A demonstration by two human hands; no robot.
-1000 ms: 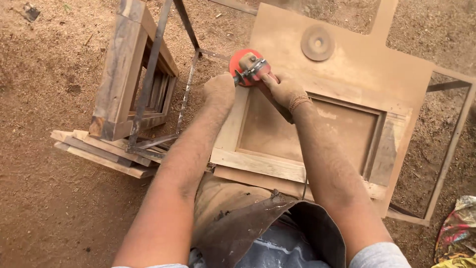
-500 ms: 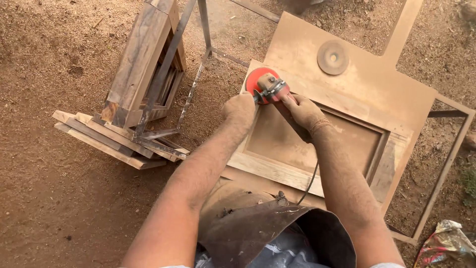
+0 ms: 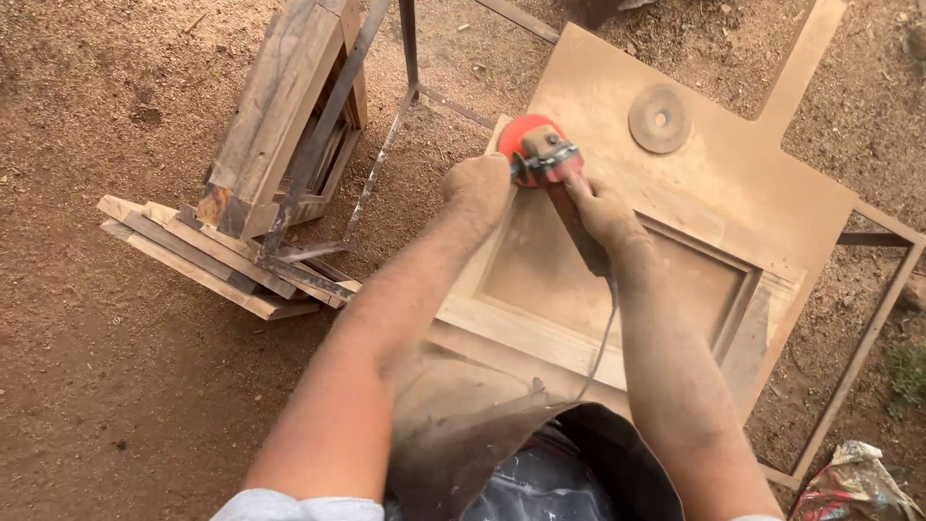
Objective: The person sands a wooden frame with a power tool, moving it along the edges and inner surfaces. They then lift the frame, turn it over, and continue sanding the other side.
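A: What's in the hands?
B: Angle grinder [image 3: 550,169]. Right hand [image 3: 603,210] wrapped shut around its dark body, left hand [image 3: 476,185] closed in a fist beside the head, on the side grip as far as I can tell; the grip itself is hidden by the fingers.
A: Where's it sitting?
B: On the far left corner of the wooden framed panel [image 3: 588,280], red guard end over the frame's top rail.
A: Axis, heading?
B: Long axis runs from the right hand up and slightly left in the view, away from the person. Red disc end points away, tail end toward the body, cord [image 3: 603,342] dropping off the back toward the lap.
A: Panel on what?
B: Dusty flat board [image 3: 714,164] over a metal frame [image 3: 868,318]. Loose round disc [image 3: 660,119] lies on the board, well apart from the grinder.
A: Anything left?
B: Stack of wooden frames [image 3: 280,125] standing on slats [image 3: 203,256], on sawdust ground [image 3: 116,386].
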